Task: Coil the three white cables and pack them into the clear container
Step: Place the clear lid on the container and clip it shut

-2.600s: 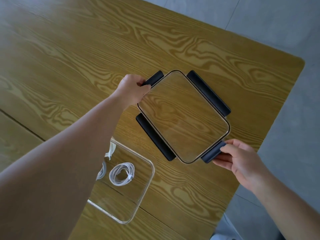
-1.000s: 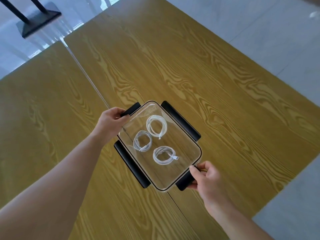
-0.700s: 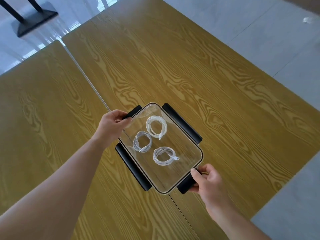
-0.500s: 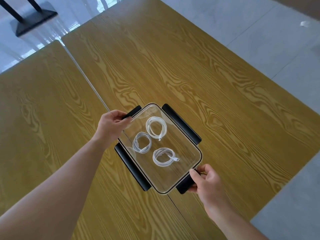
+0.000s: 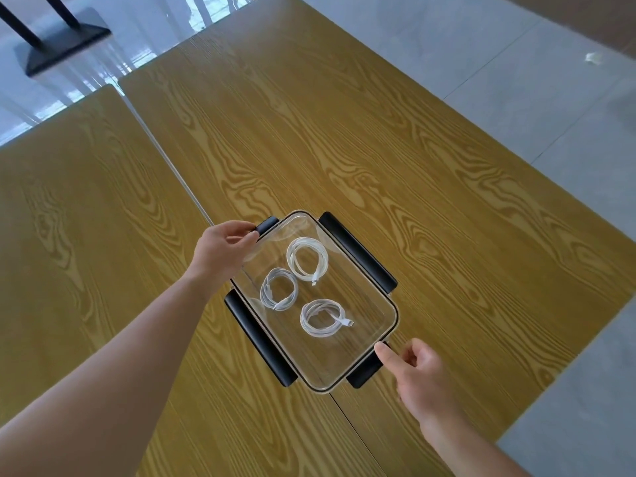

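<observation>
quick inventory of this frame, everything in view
cables: 3, white, coiled, inside the container
container: 1, clear, on the tables' seam
lid: 1, clear, dark-edged, on the container
latches: 4, black, one per lid side
tables: 2, yellow wood, side by side
stand: 1, black, floor top left
floor: grey tile
left hand: far-left latch
right hand: near-right latch

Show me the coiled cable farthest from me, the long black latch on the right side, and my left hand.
farthest coiled cable (image 5: 307, 258), head view, on its white loop
right long latch (image 5: 358, 252), head view, mid-length
left hand (image 5: 220, 247), head view, back of hand
</observation>
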### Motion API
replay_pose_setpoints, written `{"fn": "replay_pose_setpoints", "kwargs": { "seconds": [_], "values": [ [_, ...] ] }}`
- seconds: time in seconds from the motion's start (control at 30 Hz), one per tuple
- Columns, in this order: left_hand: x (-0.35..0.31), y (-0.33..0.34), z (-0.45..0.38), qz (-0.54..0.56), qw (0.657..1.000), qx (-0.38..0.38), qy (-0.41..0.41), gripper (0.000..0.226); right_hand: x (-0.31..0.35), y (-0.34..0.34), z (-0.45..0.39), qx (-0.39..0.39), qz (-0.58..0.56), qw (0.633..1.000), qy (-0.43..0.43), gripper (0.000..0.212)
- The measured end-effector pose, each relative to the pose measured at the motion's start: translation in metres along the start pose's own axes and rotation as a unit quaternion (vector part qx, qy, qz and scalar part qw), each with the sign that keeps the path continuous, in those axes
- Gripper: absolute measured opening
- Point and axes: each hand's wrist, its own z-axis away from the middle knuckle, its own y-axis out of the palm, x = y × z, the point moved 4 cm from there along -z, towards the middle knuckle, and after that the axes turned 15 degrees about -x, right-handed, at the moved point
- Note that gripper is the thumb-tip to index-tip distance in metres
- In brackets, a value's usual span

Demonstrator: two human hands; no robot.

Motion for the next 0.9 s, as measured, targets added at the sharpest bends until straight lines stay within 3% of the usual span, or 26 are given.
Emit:
{"fn": "replay_pose_setpoints", "kwargs": {
  "seconds": [0.13, 0.27, 0.7, 0.9],
  "values": [
    [-0.021, 0.005, 0.005, -0.135, 0.979, -0.026, 0.149, 0.024, 0.004, 0.006, -0.001, 0.040, 0.023, 0.999, 0.004, 0.037],
    [-0.027, 0.012, 0.014, -0.152, 0.972, -0.007, 0.178, 0.023, 0.006, 0.014, -0.001, 0.056, 0.028, 0.998, 0.019, 0.035],
    [-0.019, 0.023, 0.014, -0.105, 0.990, -0.006, 0.098, 0.021, 0.008, 0.018, -0.005, 0.076, -0.013, 0.996, 0.047, 0.031],
    [-0.011, 0.023, 0.002, -0.084, 0.994, 0.075, 0.008, 0.026, 0.003, 0.017, -0.005, 0.104, -0.042, 0.990, 0.088, 0.027]
  ]
}}
